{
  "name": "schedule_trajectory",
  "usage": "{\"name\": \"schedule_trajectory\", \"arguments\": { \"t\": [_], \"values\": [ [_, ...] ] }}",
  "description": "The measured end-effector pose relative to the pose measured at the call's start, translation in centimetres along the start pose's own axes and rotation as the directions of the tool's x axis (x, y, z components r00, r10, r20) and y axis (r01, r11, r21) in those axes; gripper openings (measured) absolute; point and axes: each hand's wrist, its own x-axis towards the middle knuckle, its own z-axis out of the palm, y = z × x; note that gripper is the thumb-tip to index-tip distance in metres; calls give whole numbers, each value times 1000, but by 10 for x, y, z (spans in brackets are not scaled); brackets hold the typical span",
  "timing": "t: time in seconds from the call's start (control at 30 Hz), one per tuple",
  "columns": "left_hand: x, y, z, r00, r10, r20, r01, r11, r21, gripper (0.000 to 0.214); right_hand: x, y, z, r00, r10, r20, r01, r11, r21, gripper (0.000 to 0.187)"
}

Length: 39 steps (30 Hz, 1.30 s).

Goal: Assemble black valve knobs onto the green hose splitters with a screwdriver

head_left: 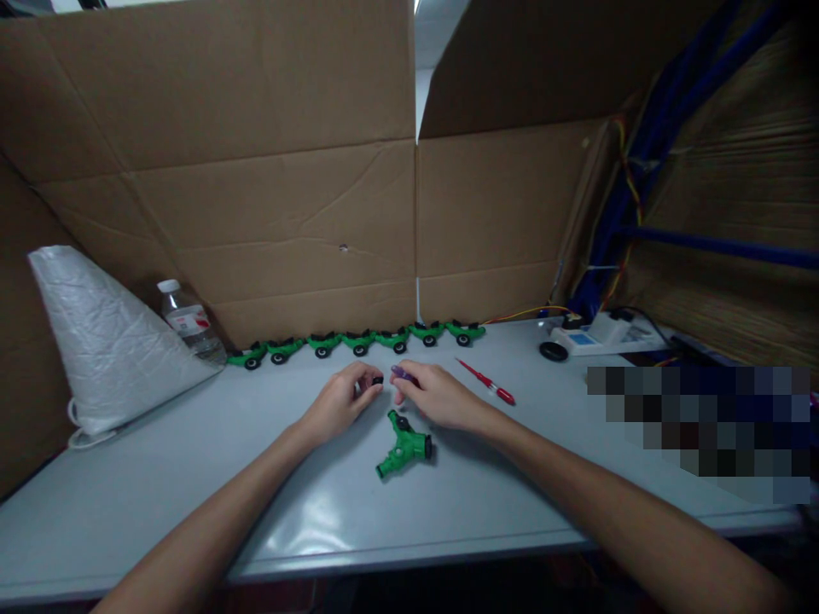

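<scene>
My left hand (339, 402) is closed in a pinch on a small black part (378, 380) just above the table. Facing it across a narrow gap, my right hand (441, 396) grips a small purple piece (402, 373) between thumb and fingers. Below my hands a green Y-shaped hose connector (403, 450) lies on the table; black shows on its wide end and on one branch. Neither hand touches it. To the right of my right hand lies a red screwdriver (486, 381) with a partly clear handle.
Several similar green Y-shaped connectors (359, 344) stand in a row along the cardboard wall (287, 205). A water bottle (192, 322) and a white wrapped bundle (115, 350) are at the left. A power strip (585, 337) and black ring (554, 350) sit at the back right.
</scene>
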Motion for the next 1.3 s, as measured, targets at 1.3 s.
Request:
{"name": "schedule_trajectory", "arguments": {
  "t": [1.3],
  "values": [
    [-1, 1, 0, 998, 41, 49, -42, 999, 34, 23, -7, -23, 3, 963, -196, -186, 199, 980, -3, 22]
  ]
}}
